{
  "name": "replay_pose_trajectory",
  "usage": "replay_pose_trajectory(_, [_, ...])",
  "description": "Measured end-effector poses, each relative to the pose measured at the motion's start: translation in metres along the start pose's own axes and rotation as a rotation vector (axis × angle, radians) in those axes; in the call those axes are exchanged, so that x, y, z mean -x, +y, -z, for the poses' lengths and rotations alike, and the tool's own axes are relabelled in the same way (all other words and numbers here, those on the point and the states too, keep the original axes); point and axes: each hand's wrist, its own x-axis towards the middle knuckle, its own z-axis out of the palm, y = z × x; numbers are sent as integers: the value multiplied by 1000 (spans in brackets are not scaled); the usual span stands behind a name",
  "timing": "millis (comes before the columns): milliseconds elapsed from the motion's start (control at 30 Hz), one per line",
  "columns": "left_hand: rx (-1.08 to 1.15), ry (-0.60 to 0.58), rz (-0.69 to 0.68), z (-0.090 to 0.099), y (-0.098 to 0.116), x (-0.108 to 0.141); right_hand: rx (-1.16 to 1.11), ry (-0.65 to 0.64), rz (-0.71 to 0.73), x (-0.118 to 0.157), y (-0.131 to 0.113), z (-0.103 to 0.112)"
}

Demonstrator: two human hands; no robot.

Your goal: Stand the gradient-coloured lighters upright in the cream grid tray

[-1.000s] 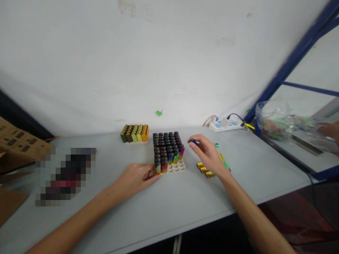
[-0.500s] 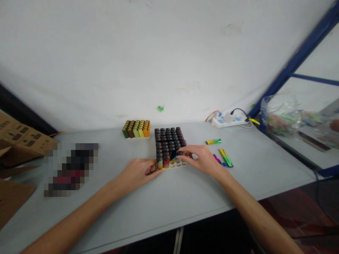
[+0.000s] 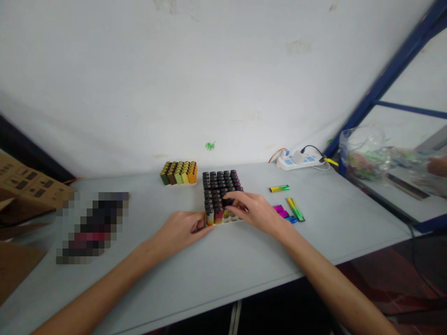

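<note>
Rows of upright lighters (image 3: 220,186) with black tops fill most of a pale tray (image 3: 218,224), whose front right holes are visible. My left hand (image 3: 183,229) has its fingers curled and its thumb along the tray's front left corner, steadying it. My right hand (image 3: 256,211) pinches the black top of a lighter (image 3: 227,202) between thumb and fingers over the front rows; its lower part is hidden. Beside the right wrist lie magenta and blue lighters (image 3: 281,210), partly covered by it, and a yellow-green lighter (image 3: 296,209).
Another yellow-green lighter (image 3: 280,188) lies farther back. A tray of gold-topped lighters (image 3: 179,174) stands near the wall. A power strip (image 3: 300,160) with cables is at back right, cardboard boxes (image 3: 31,181) at left, and a blue frame (image 3: 384,83) with plastic bags (image 3: 366,158) at right.
My right hand has moved left with the pinched lighter, closer to the filled rows. More of the magenta lighters now shows. The left hand stays at the tray corner.
</note>
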Motion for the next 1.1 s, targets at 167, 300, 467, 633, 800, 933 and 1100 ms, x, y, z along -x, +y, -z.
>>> replay_pose_trajectory(167, [-4,-9,16,2,2,-1,-103,6,95,0,5,4])
replay_pose_trajectory(300, [2,-4,10,2,2,-1,-113,10,132,-4,7,7])
replay_pose_trajectory(467, [-6,14,-4,0,0,-1,-64,-45,107,-7,2,3])
replay_pose_trajectory(633, [3,5,7,1,0,-1,-66,-21,56,-2,-4,10])
replay_pose_trajectory(800, [-1,-38,52,5,2,-1,-78,148,-161,20,19,50])
replay_pose_trajectory(933, [9,-40,52,4,2,-1,63,95,-269,51,55,88])
replay_pose_trajectory(1100, [16,-31,49,3,2,-1,382,-7,-296,79,114,111])
